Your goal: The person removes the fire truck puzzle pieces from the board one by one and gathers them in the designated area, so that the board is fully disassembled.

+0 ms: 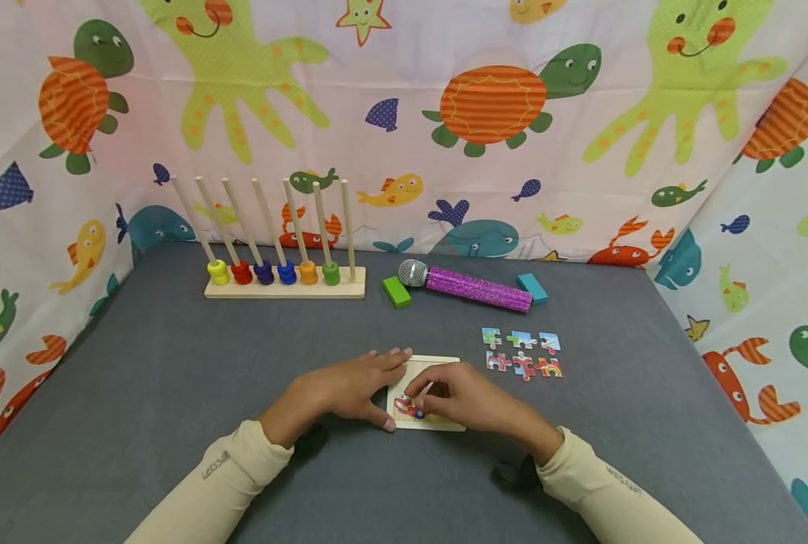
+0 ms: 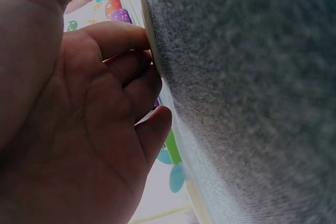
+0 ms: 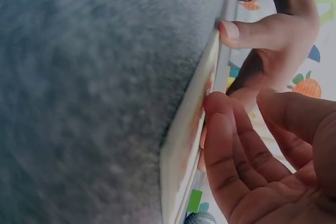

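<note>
Two hands meet over a small puzzle tray (image 1: pixel 445 363) lying flat on the grey table (image 1: pixel 173 393), near the middle of the near half. The left hand (image 1: pixel 350 389) steadies the tray's 9 o'clock edge: thumb at the near corner, straight fingers laid along the far corner, pressing rather than wrapping. From the left wrist view the fingertips (image 2: pixel 131 38) touch the thin wooden edge (image 2: pixel 149 30). The right hand (image 1: pixel 465 397) rests on the tray from 3 o'clock, fingers bent down onto a piece (image 1: pixel 407 408) already lying in the tray's near left corner; whether it pinches the piece or only presses it I cannot tell. Little else of the tray's inside shows under the hands.

Six loose pieces (image 1: pixel 522 353) lie in two rows at 2 o'clock from the tray, just apart from it. Farther back, at 12 o'clock, a purple microphone (image 1: pixel 468 285) lies between a green block (image 1: pixel 396 292) and a teal block (image 1: pixel 532 288). At 10 o'clock stands a peg rack (image 1: pixel 285 287) with seven pegs, six of them carrying one coloured ring at the base.
</note>
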The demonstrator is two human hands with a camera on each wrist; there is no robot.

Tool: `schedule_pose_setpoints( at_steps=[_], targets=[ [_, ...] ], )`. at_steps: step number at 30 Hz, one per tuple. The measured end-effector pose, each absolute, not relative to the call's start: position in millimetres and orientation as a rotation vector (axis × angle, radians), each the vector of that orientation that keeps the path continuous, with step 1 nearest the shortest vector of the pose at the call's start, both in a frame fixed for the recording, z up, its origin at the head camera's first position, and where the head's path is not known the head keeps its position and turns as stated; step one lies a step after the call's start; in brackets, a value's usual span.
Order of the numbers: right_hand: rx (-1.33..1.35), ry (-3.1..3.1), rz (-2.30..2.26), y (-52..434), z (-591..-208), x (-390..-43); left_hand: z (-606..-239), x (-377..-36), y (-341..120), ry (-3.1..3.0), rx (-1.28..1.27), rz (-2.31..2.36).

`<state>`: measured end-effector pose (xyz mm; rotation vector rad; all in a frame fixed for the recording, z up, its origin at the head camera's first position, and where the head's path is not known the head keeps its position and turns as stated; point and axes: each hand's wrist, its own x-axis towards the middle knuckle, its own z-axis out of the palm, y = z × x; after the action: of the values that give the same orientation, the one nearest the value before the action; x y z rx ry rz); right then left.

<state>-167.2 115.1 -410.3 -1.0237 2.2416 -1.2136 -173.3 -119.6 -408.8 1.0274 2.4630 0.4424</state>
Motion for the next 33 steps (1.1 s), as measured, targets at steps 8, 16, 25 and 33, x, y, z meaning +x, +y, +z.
schedule_pose_setpoints(
  at_steps=[8, 16, 25, 33],
  targets=[
    [-1.021, 2.226, -1.21, 112.1, -412.3, -171.6, -408.3, -175.1, -120.5, 2.459, 1.023, 0.456],
    [-1.073, 2.259, -1.158, 112.7, -410.5, -173.4, -407.1, -177.1, -118.7, 2.478, 1.049, 0.423],
    [-1.066, 2.249, -1.124, 111.1, -413.8, -173.6, -408.4, -176.0, -118.8, 2.479, 1.05, 0.407],
    [-1.071, 2.229, -1.163, 109.1, -413.7, -172.2, -407.3, -175.9, -119.6, 2.463, 1.031, 0.423]
  ],
)
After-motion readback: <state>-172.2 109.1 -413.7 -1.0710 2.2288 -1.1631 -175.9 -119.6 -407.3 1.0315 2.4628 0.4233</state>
